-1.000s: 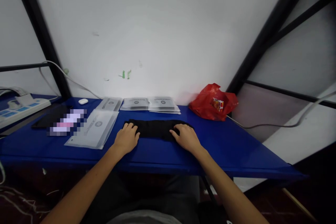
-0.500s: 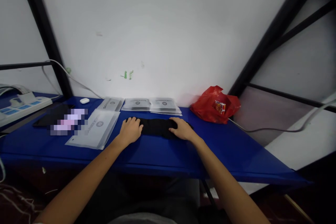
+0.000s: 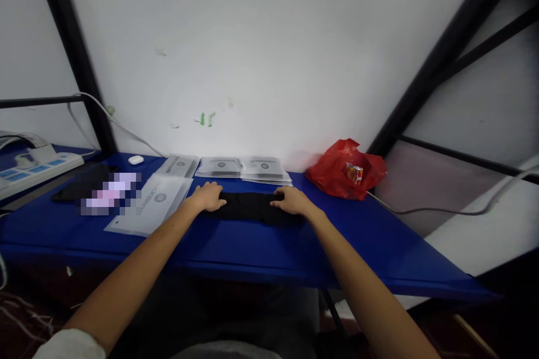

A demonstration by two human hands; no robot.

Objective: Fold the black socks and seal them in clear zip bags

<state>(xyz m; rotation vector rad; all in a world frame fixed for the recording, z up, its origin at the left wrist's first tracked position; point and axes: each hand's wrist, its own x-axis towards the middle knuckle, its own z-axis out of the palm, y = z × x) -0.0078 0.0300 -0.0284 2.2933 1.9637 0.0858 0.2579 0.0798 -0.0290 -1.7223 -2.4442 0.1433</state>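
Note:
A long, folded strip of black cloth (image 3: 248, 206) lies crosswise on the blue tabletop (image 3: 252, 247) in front of me. My left hand (image 3: 206, 197) rests over its left end, the fingers bent toward the far edge and the thumb held apart on the near side. At the other end, my right hand (image 3: 290, 200) lies on the cloth, its thumb and forefinger separated with black fabric showing between them. The undersides of both hands are hidden. Close to my left hand is a translucent printed zip bag (image 3: 158, 199).
More printed bags (image 3: 219, 166) line the wall, with another stack (image 3: 265, 168) beside them. A red plastic bag (image 3: 337, 171) holding a small packet sits at right. Leftward are a white earphone case (image 3: 135, 160), a blurred-out phone (image 3: 112, 190) and a power strip (image 3: 42, 168).
My left hand has slid slightly left and away from me, toward the cloth's end, and its forearm has shifted left over the zip bag. My right hand has barely moved.

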